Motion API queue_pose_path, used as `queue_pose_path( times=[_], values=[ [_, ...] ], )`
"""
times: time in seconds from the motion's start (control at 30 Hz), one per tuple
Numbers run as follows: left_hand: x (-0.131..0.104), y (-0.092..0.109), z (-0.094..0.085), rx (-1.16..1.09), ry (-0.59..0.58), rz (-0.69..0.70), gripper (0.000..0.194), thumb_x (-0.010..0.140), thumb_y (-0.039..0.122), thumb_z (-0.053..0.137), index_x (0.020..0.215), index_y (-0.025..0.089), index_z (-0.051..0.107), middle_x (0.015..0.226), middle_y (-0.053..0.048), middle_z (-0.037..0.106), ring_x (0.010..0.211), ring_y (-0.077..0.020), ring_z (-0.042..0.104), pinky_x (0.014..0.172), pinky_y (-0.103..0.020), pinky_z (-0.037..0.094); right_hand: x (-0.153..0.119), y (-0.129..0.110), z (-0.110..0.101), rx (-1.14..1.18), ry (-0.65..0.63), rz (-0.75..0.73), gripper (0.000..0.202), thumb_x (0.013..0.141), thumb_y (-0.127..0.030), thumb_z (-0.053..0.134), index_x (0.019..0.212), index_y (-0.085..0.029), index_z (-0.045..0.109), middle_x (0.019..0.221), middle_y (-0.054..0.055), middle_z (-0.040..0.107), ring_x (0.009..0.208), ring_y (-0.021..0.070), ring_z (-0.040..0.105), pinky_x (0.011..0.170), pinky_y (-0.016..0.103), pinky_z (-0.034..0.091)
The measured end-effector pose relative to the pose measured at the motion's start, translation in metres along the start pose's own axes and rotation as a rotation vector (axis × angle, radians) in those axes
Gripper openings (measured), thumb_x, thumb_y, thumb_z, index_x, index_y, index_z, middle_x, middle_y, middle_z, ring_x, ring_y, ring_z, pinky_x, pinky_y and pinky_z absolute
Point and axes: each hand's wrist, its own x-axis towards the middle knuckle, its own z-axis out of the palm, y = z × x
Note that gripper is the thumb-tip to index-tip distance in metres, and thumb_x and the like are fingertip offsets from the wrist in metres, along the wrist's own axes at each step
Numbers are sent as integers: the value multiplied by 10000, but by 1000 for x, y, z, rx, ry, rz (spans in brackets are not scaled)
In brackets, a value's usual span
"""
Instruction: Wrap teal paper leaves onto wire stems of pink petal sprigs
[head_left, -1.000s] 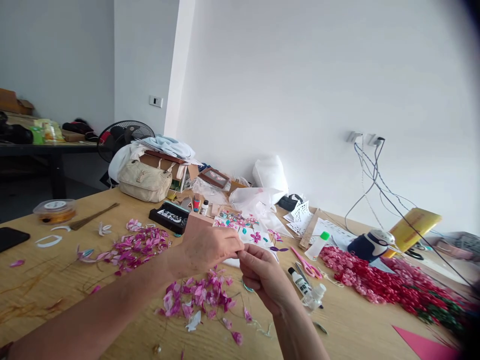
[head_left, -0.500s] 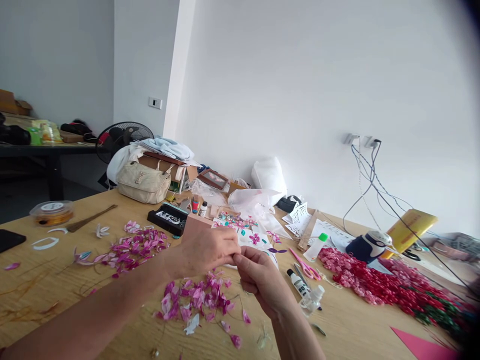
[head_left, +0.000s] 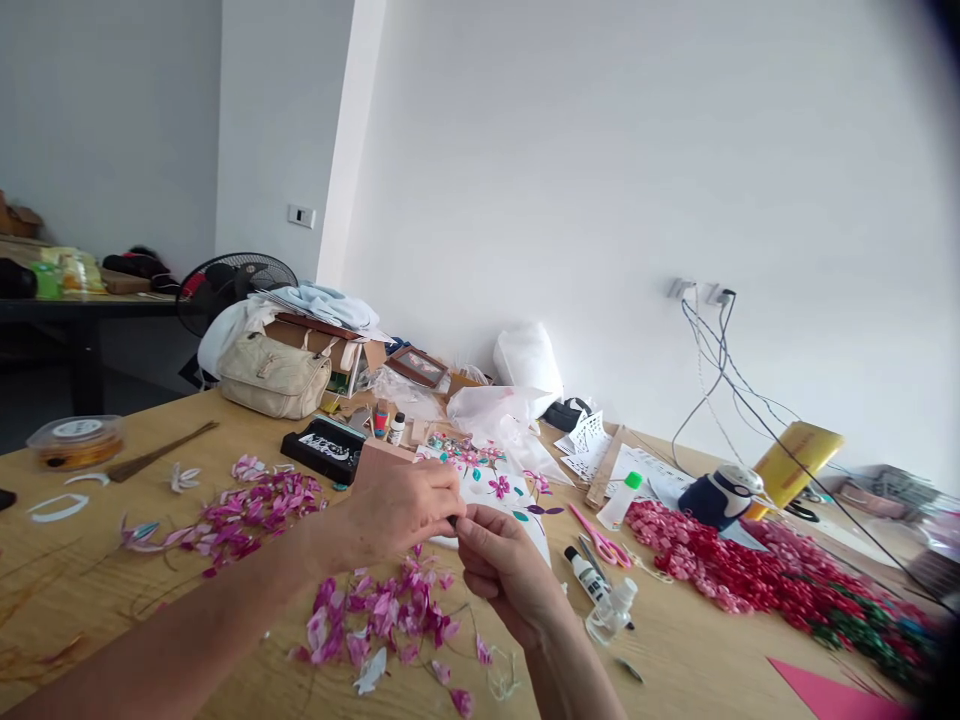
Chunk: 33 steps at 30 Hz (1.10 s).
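Fingertip to fingertip, my left hand (head_left: 405, 508) and my right hand (head_left: 502, 565) meet above the table in a pinch. Between them shows a tiny dark bit, too small to name. Below the hands lies a heap of pink petals (head_left: 382, 610), with a white petal-like piece (head_left: 370, 671) at its front. A second petal pile (head_left: 262, 510) is spread to the left. Just behind the hands is a white sheet (head_left: 480, 492) with pink flowers and green leaves on it. A pinkish block (head_left: 379, 462) is partly covered by my left hand.
Right of my hands lie pink scissors (head_left: 600, 540), a black-capped bottle (head_left: 586, 575), a clear bottle (head_left: 611, 612) and a green-capped bottle (head_left: 621, 502). Red and pink strands (head_left: 720, 555) cover the right side. A black tray (head_left: 324, 450) and a beige bag (head_left: 276, 375) stand behind left.
The whole view has shifted slightly, with most things now a little farther left. My hands stay pinched together, and a small dark bit now shows between the fingertips.
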Motion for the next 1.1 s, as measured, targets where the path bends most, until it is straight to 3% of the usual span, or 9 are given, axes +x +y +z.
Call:
queue_pose_path(
  times=[0.07, 0.27, 0.37, 0.5, 0.57, 0.7, 0.83, 1.03, 1.1],
  values=[
    [0, 1, -1, 1, 29, -2, 93, 815, 172, 544, 844, 156, 630, 798, -27, 559, 746, -141, 508, 679, -241, 387, 0, 0, -1, 61, -22, -20, 267, 651, -325, 731, 695, -133, 551, 450, -123, 207, 409, 17, 88, 355, 145, 73],
    [0, -1, 4, -506, 124, -91, 144, 812, 240, 567, 925, 169, 621, 827, -21, 561, 800, -129, 529, 712, -234, 420, -5, -6, -1, 184, -142, -50, 262, 661, -331, 725, 737, -146, 555, 464, -123, 193, 408, 20, 81, 353, 141, 75],
    [0, -1, 5, -381, 87, -75, 117, 821, 234, 553, 877, 155, 618, 822, -20, 546, 775, -125, 519, 699, -229, 412, -5, -6, 2, 72, -78, -33, 286, 650, -363, 722, 710, -142, 551, 452, -121, 218, 408, 19, 94, 363, 156, 75],
    [0, 1, 5, 28, -35, 14, 145, 838, 158, 494, 746, 125, 600, 779, -33, 529, 706, -139, 482, 629, -249, 375, -2, -3, 6, -139, 83, -17, 300, 628, -372, 727, 666, -127, 558, 436, -113, 262, 405, 20, 132, 362, 171, 95],
    [0, 2, 6, 48, -27, 1, 147, 839, 137, 480, 754, 116, 598, 784, -41, 527, 721, -148, 483, 632, -256, 376, -1, -1, 5, -121, 94, -29, 290, 628, -359, 729, 662, -129, 557, 437, -113, 263, 405, 20, 132, 361, 170, 98],
    [0, -2, 13, -355, 71, -77, 140, 821, 213, 553, 945, 163, 595, 838, -20, 529, 785, -128, 503, 700, -235, 407, -1, -1, 1, 112, -43, -66, 276, 647, -339, 731, 725, -137, 560, 457, -124, 214, 407, 17, 84, 359, 156, 73],
    [0, -6, 17, -539, 145, -107, 116, 805, 242, 576, 883, 166, 618, 801, -1, 490, 747, -109, 493, 679, -217, 411, -3, -4, 0, 168, -90, -55, 289, 639, -343, 741, 739, -140, 562, 456, -124, 206, 409, 19, 88, 361, 151, 74],
    [-1, 3, -1, -24, 30, -57, 114, 830, 201, 527, 802, 163, 631, 793, -14, 519, 732, -131, 478, 672, -245, 366, -4, -5, 3, 11, -8, -27, 278, 645, -347, 731, 670, -132, 558, 447, -109, 254, 410, 23, 123, 370, 169, 95],
    [-1, 5, -4, 2, 26, -41, 124, 840, 188, 507, 845, 167, 629, 812, -24, 533, 755, -141, 483, 690, -254, 370, -5, -4, 3, 62, -39, -43, 262, 650, -331, 731, 694, -131, 567, 454, -114, 226, 414, 24, 105, 371, 165, 93]
  ],
)
